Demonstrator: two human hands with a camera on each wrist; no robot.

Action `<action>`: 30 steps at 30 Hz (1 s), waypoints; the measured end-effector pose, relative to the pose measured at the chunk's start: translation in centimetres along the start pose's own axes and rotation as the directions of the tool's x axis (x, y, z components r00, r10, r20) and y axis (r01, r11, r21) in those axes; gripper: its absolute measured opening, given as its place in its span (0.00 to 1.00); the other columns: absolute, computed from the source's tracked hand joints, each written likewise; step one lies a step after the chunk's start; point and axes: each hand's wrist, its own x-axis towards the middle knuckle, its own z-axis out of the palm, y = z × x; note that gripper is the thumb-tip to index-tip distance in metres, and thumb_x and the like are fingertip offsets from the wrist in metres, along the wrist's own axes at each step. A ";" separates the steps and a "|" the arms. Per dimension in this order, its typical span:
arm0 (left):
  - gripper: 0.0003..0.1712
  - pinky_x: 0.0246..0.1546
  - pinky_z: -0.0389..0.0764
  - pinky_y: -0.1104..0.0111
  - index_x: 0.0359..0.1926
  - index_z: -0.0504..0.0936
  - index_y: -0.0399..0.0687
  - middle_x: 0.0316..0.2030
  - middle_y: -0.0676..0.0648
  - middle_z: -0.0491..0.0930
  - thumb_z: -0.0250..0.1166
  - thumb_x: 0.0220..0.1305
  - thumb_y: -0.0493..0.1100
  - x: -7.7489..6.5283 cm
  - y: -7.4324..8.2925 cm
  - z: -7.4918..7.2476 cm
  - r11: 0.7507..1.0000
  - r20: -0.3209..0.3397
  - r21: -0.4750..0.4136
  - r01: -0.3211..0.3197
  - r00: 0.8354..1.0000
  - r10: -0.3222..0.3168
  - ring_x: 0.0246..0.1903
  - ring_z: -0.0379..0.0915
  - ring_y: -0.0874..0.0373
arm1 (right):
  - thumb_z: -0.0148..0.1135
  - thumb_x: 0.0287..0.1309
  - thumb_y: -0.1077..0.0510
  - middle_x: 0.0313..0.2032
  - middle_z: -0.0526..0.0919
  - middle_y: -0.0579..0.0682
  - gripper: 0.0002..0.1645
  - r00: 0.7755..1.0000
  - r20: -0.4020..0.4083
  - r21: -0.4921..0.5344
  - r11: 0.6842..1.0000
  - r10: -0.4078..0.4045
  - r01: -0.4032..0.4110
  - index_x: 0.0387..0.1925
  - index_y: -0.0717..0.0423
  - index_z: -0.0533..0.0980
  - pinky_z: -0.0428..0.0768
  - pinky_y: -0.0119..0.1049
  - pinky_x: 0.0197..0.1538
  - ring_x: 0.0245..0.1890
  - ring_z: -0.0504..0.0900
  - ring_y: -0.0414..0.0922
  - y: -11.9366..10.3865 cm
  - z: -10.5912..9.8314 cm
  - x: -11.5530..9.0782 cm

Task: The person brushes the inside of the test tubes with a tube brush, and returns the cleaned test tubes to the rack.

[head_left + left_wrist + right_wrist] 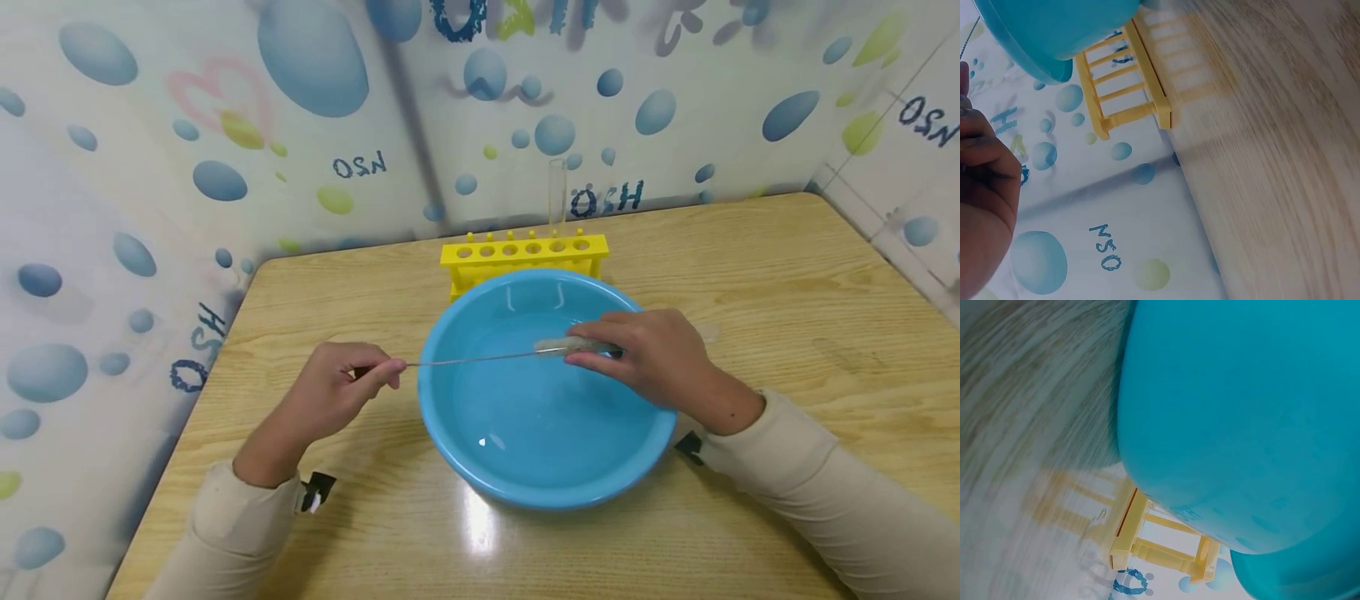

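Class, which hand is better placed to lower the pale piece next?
Probably the right hand: it grips the pale piece over the basin; the left hand, outside it, pinches the wire.

1. White wall (442, 125) carries blue and green spots (312, 58) and lettering (360, 165).
2. A pink heart (180, 90) shows on its left.
3. Pale wood bench (787, 283) stands along it.
4. Glare (480, 521) whitens the bench up front.

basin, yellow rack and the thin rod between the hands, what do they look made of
Basin: seemingly glossy plastic, from its smooth blue and bright highlights. Rack: probably moulded plastic, smooth, the same yellow on bars and pegs. Rod: likely twisted metal wire, being thin, straight and finely ridged in the left wrist view, though a coating can't be excluded.
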 end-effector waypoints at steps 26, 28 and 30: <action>0.09 0.14 0.67 0.74 0.24 0.81 0.57 0.14 0.55 0.70 0.62 0.60 0.41 0.4 0.6 0.8 0.999 -0.001 -0.033 0.037 0.999 -0.037 0.15 0.62 0.64 | 0.67 0.45 0.39 0.28 0.85 0.40 0.21 1.000 0.004 0.005 1.000 0.017 -0.017 0.41 0.41 0.82 0.64 0.25 0.18 0.19 0.75 0.32 -0.1 0.0 0.0; 0.08 0.15 0.67 0.74 0.25 0.83 0.56 0.15 0.55 0.71 0.62 0.60 0.42 0.5 0.6 1.0 0.998 0.013 -0.040 0.043 0.999 -0.042 0.15 0.62 0.64 | 0.67 0.45 0.39 0.28 0.85 0.40 0.21 1.000 0.003 0.007 1.000 0.012 -0.012 0.41 0.42 0.82 0.64 0.25 0.18 0.19 0.76 0.32 -0.1 0.1 0.0; 0.07 0.15 0.67 0.74 0.27 0.84 0.55 0.16 0.56 0.73 0.62 0.60 0.43 0.7 0.8 1.1 0.999 0.019 -0.039 0.036 0.999 -0.036 0.15 0.62 0.64 | 0.66 0.46 0.38 0.28 0.85 0.40 0.21 1.000 0.002 0.011 1.000 0.008 -0.008 0.41 0.42 0.82 0.64 0.25 0.18 0.19 0.76 0.32 -0.1 0.1 0.0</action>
